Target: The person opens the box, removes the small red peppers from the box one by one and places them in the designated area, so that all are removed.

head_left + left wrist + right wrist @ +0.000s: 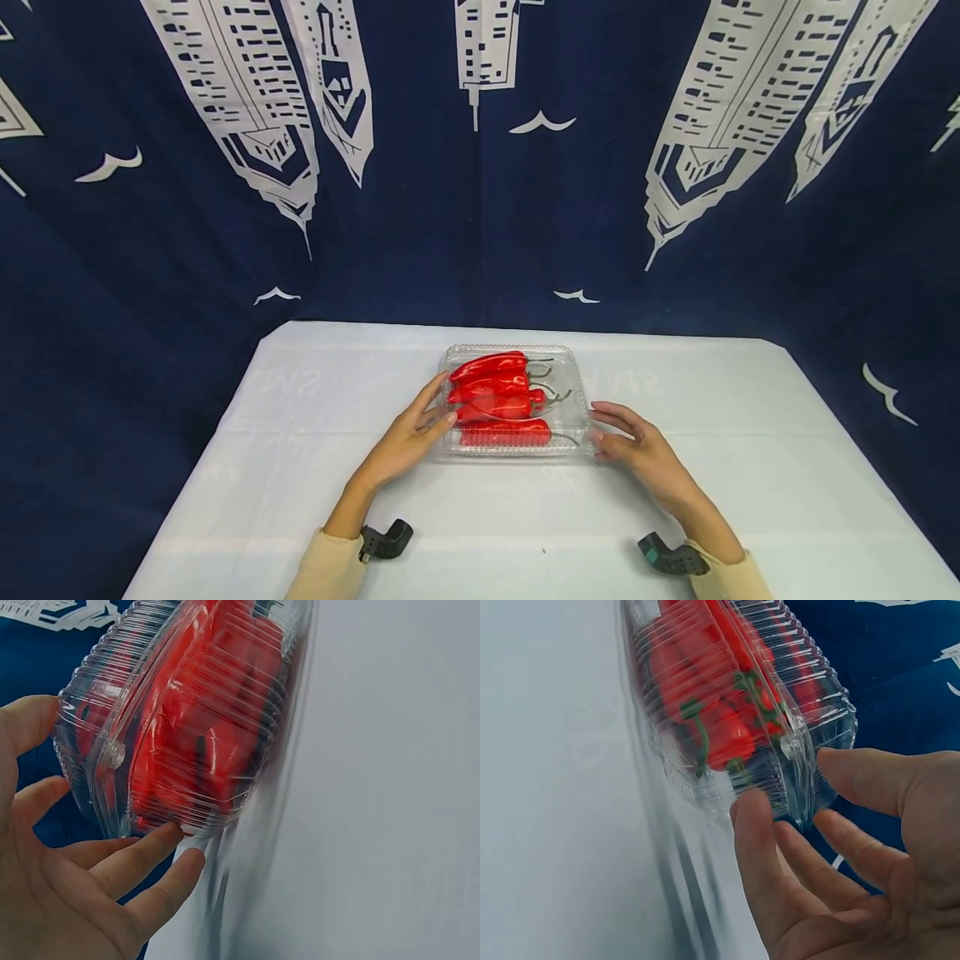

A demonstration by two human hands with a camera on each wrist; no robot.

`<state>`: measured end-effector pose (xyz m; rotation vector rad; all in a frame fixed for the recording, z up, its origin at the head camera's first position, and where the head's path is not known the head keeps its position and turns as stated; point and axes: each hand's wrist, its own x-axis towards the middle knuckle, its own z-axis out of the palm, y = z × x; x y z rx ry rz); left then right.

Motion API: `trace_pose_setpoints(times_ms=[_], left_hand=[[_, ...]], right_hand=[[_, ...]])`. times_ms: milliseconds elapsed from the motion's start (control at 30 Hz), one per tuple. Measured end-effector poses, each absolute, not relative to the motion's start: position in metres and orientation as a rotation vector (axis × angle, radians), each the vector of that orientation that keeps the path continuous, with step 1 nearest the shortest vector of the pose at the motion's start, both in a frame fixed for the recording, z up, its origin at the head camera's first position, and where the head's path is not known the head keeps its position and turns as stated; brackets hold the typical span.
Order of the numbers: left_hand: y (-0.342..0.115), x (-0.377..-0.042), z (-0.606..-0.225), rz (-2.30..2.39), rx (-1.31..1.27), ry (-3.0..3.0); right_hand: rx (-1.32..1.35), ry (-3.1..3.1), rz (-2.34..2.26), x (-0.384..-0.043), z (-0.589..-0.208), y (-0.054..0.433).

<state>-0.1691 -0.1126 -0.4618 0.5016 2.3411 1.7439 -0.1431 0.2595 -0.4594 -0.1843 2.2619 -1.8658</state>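
A clear plastic clamshell box [572,425] with ridged walls sits on the white table, its lid down. Inside lie several red peppers [495,407], their green stems pointing right. My left hand [405,440] is at the box's left side, with fingers spread and lightly bent. In the left wrist view, the thumb is up by the lid's edge and the fingertips are right at the lower wall. On the opposite side is my right hand [643,454], fingers loosely extended. The right wrist view has its thumb [862,776] by the lid's rim and its fingertips close against the box's corner.
The white table [300,467] spreads out around the box. Behind and beside it hangs a dark blue cloth [420,233] printed with white buildings and birds. A black strap device [386,540] is on the left wrist, another [673,557] on the right.
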Motion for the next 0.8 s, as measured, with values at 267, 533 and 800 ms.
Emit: trace_pose_setpoints(times_ms=[267, 533, 800], left_hand=[[-0.1138, -0.169, -0.4614, 1.744, 0.519, 2.315], [-0.1136, -0.1706, -0.465, 1.737, 0.512, 2.327], [-0.1147, -0.1713, -0.4649, 1.762, 0.522, 2.324]], right_hand=[[-0.063, 2.155, -1.906, -0.141, -0.4619, 0.2537], [-0.016, 2.02, -1.991, -0.1417, -0.4623, 0.2549], [0.007, 1.946, -2.023, -0.1423, -0.4608, 0.2539]])
